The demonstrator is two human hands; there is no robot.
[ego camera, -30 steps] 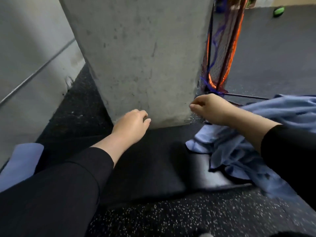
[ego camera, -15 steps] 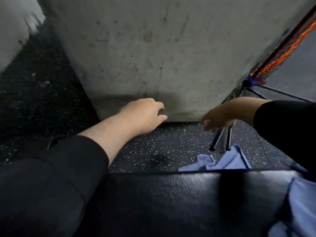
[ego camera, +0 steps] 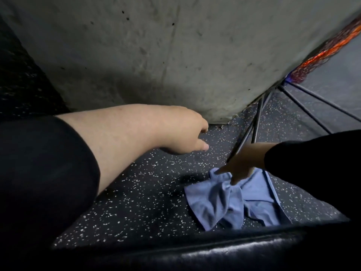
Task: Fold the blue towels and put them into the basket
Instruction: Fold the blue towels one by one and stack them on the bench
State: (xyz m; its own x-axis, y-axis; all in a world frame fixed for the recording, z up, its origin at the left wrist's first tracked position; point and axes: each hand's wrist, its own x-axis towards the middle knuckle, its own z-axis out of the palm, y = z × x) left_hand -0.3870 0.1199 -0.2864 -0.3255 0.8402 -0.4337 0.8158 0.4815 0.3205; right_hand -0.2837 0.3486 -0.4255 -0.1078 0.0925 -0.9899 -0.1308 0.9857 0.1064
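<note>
I see a crumpled blue towel (ego camera: 232,200) lying on the speckled floor (ego camera: 136,202), just below my right hand (ego camera: 239,165). Its long axis runs roughly left to right, with a bunched corner pointing up toward my spread right fingers (ego camera: 220,170), which reach down onto that corner; I cannot tell whether they grip it. My left hand (ego camera: 183,132) hovers well to the left, loosely curled, holding nothing, near the concrete pillar (ego camera: 156,55).
</note>
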